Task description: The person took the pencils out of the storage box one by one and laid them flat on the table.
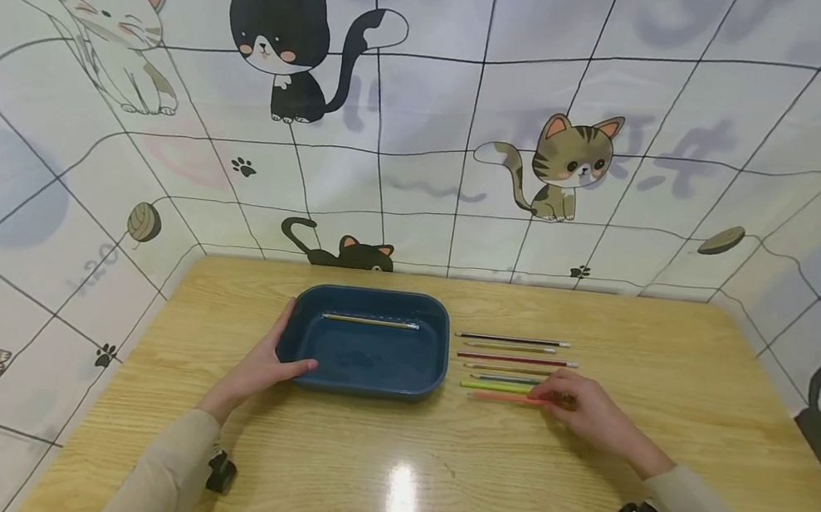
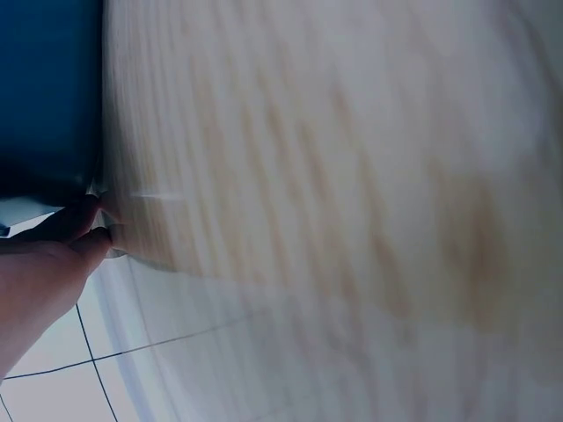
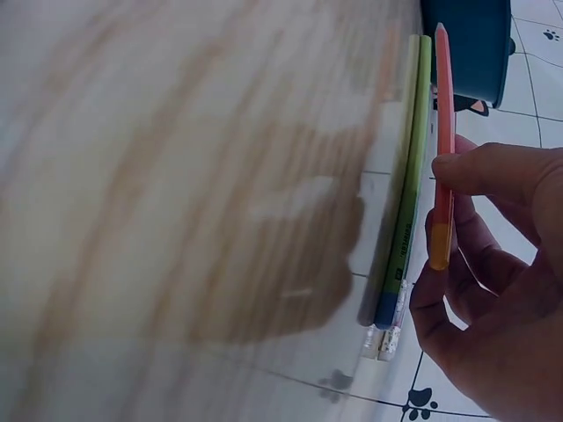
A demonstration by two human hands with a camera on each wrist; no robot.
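Observation:
A dark blue rectangular dish point(image 1: 359, 387) stands on the table, with one yellowish pencil point(image 1: 369, 321) lying inside near its far wall. My left hand point(image 1: 273, 363) holds the dish's left side, thumb over the rim and fingers along the outer wall. To the right of the dish, my right hand point(image 1: 587, 408) pinches a coral pencil point(image 3: 444, 114) near its orange end. The coral pencil is slightly above the table, its tip toward the dish. Right beside it lies a lime green pencil point(image 3: 413, 176) with a blue end.
Beyond the green pencil several more lie roughly parallel, among them a dark pencil point(image 1: 510, 339) and a dark red pencil point(image 1: 512, 358). The wooden table point(image 1: 360, 451) ends at a cat-patterned cloth point(image 1: 426, 182) behind and at both sides.

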